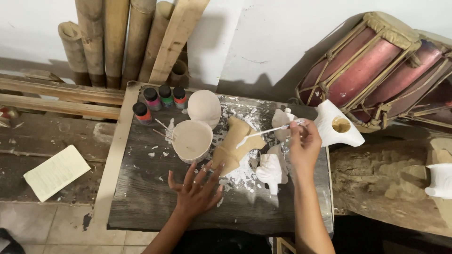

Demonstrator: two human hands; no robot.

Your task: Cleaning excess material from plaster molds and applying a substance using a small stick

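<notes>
**Wet Brush Over a Crowded Board**

The right hand (304, 143) pinches a thin brush (268, 130) between thumb and fingertips, its white-loaded tip resting on the tan figure (234, 146) that lies in the middle of the board (146, 197). The left hand (197, 190) lies flat on the board just below that figure, fingers spread, fingertips near or touching its lower edge; which of the two cannot be told.

The figure does not appear to be gripped, so in all likelihood a firmer stroke could push it sideways over the white flakes beneath it and smear the paint. The bowl (192, 139) stands just to its left and a small white piece (272, 171) just to its right, so a slide either way could knock one of them.

The right forearm reaches over that white piece; a dropped wrist could brush it or mark it.

The paint bottles (159, 99) stand in a cluster at the board's far left corner, near the edge. A careless reach past the bowl might tip one off.

The white vase (336, 126) sits at the board's right edge, close to the brush hand's knuckles, and a wide backswing could nudge it over.
</notes>
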